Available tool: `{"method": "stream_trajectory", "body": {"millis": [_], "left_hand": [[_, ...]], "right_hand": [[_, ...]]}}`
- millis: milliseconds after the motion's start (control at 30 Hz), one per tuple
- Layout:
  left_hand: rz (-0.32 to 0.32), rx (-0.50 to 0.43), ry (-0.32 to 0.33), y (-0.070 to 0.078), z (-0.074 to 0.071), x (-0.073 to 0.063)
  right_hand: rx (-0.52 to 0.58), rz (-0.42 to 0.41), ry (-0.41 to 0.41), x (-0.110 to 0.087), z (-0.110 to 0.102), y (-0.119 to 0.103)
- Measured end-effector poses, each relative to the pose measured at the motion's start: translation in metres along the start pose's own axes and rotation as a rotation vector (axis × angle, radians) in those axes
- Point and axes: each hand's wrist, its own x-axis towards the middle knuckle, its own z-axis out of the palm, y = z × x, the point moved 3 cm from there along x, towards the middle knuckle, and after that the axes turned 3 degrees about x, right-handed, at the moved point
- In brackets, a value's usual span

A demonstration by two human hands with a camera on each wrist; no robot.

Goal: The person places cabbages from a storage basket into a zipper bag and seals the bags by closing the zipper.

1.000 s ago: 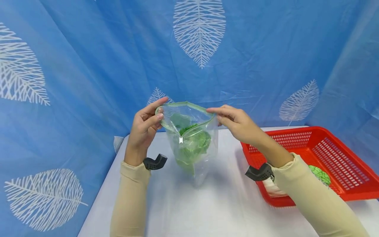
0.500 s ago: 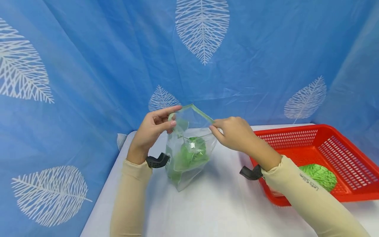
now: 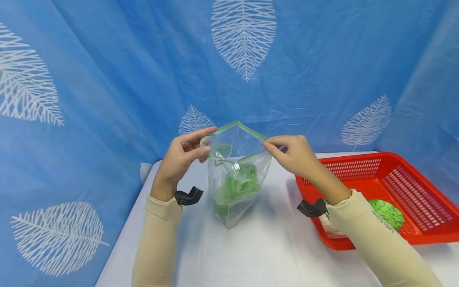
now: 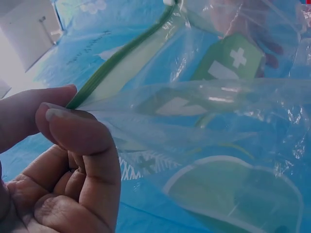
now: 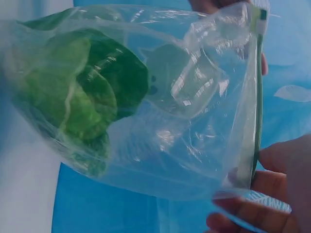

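Note:
A clear zip bag [image 3: 220,179] with a green zip edge hangs upright over the table between both hands. My left hand [image 3: 181,155] pinches its top left corner between thumb and fingers; the left wrist view shows the green zip strip [image 4: 124,51] running from those fingertips. At the opposite corner, my right hand [image 3: 295,153] pinches the rim. A leafy green vegetable [image 5: 73,92] lies in the bottom of the bag. The small white zip slider [image 3: 236,167] sits at the middle of the near rim. The bag's mouth gapes between the hands.
To the right stands a red plastic basket [image 3: 383,159], partly behind the right forearm. It holds a crinkled green vegetable [image 3: 388,214] and a white item [image 3: 330,228] half hidden by the sleeve. A blue leaf-patterned curtain [image 3: 305,59] closes off the back of the white table [image 3: 258,255].
The left hand has shifted right along with the bag's left corner. My right hand came inward, curled its fingers onto the rim, then moved back out to the right, stretching the mouth.

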Motion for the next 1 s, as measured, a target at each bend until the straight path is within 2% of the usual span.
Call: {"method": "stream_trajectory", "body": {"millis": [67,200,400,533,633,733,800,867,1000], "left_hand": [[0.006,0.004,0.002,0.002,-0.001,-0.001],[0.002,0.015,0.003,0.007,-0.001,-0.002],[-0.006,0.033,-0.008,0.010,0.002,-0.003],[-0.013,0.037,-0.006,0.008,0.001,-0.005],[-0.018,0.037,-0.004,0.007,0.002,-0.005],[-0.019,0.048,-0.016,0.008,0.003,-0.003],[-0.016,0.055,-0.021,0.009,0.005,-0.003],[-0.010,0.064,-0.020,0.009,0.005,-0.002],[0.008,0.060,-0.030,0.008,0.006,-0.002]], "right_hand": [[-0.015,0.010,0.002,0.000,0.002,0.001],[-0.020,0.085,-0.006,0.005,0.006,-0.002],[0.002,0.253,-0.115,0.009,0.012,-0.002],[0.043,0.301,-0.153,0.005,0.014,0.002],[0.081,0.277,-0.105,0.003,0.011,0.002],[0.065,0.156,-0.012,0.006,0.006,-0.005],[0.024,0.066,0.021,0.009,0.002,-0.011],[0.009,0.022,0.010,0.012,-0.001,-0.015],[0.088,0.091,-0.091,0.007,0.003,-0.009]]}}
